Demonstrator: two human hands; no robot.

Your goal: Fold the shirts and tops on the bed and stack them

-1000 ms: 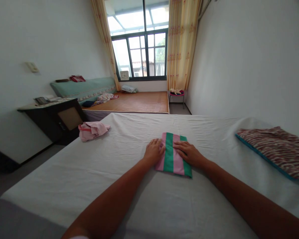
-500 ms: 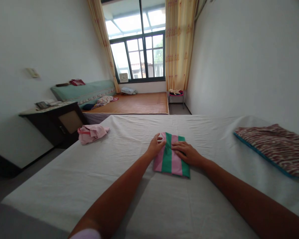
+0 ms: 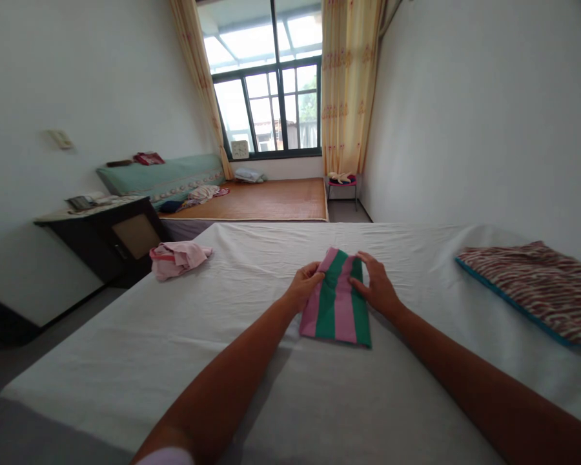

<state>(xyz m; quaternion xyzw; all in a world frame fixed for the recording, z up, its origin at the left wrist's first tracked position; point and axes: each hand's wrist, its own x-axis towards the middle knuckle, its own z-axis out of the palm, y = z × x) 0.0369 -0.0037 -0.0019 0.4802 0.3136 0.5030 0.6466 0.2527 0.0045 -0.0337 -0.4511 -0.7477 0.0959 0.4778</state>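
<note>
A folded cloth with pink and green stripes lies on the white sheet in front of me, its far end raised a little. My left hand pinches its left edge, thumb on top and fingers partly hidden. On the opposite side my right hand grips the upper right edge, with the thumb on the near face and the fingers at the far corner. The cloth's near edge rests flat on the sheet.
The white-covered surface carries a crumpled pink cloth at left and a folded brown-and-white patterned textile with blue edging at right. Beyond stand a bed, a dark cabinet and a small stool.
My right hand has moved from lying flat on the cloth to gripping its right edge. The cloth's far end has come up, and my left fingers have closed on its left edge.
</note>
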